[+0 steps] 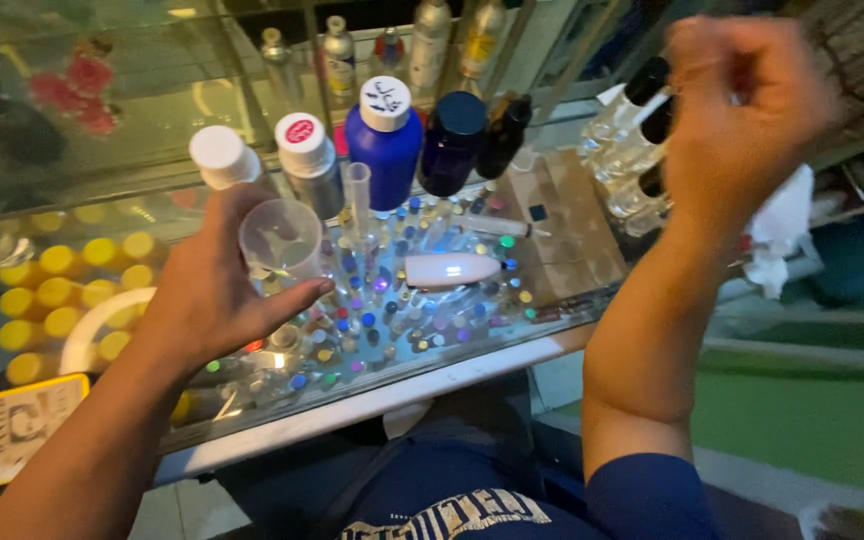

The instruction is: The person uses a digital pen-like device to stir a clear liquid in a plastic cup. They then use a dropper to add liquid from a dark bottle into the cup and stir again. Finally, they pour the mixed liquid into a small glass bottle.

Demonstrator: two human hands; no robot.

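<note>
The left hand (214, 290) grips a clear plastic cup (282, 240) above the glass bench (472, 365), near its front edge. The right hand (742, 110), fisted on a thin white stick (652, 105), is raised beyond the bench's right edge beside clear bottles (624, 150), with open floor below.

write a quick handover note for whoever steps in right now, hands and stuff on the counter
Left hand: fingers wrapped around a clear plastic cup, held above the glass counter.
Right hand: raised high, closed on a thin white stick-like item; what it is cannot be told.
On the counter: blue bottle, dark blue jar, silver bottle, white oval device.
Done or left: the cup looks empty.
</note>
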